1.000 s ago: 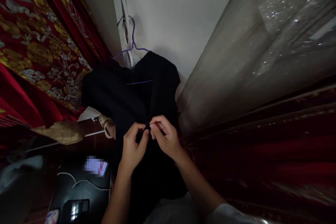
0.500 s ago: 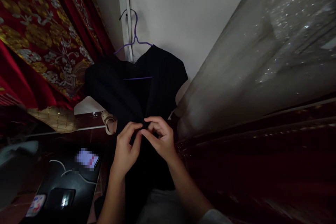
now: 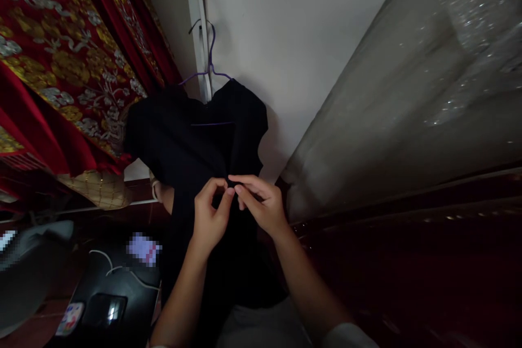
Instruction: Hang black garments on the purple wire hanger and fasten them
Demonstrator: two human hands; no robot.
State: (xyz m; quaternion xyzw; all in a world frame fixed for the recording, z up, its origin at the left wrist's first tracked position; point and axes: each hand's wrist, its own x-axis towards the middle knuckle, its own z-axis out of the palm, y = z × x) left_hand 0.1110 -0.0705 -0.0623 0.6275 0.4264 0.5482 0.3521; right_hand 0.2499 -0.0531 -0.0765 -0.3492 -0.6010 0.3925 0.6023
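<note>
A dark, near-black garment (image 3: 175,130) with a V-shaped front opening hangs on a purple wire hanger (image 3: 211,60). Just below the point of that opening, my left hand (image 3: 211,206) pinches the cloth at the front edge between thumb and fingers. My right hand (image 3: 263,201) is close beside it, thumb and index finger pinching at the same spot, its fingertips nearly touching the left thumb. Any button or fastener between the fingertips is too dark and small to make out. The lower part of the garment falls behind my forearms.
Red cloth with gold and silver embroidery (image 3: 73,65) hangs at the left. A glossy black surface (image 3: 134,304) at lower left bears a phone with a lit screen (image 3: 143,249), a white cable (image 3: 136,281) and a dark device (image 3: 105,309). Plastic-covered material (image 3: 367,109) leans at the right.
The view has shifted slightly, and both hands appear a little farther right and higher. My fingers stay at the garment's front edge, and the right fingers have straightened somewhat.
</note>
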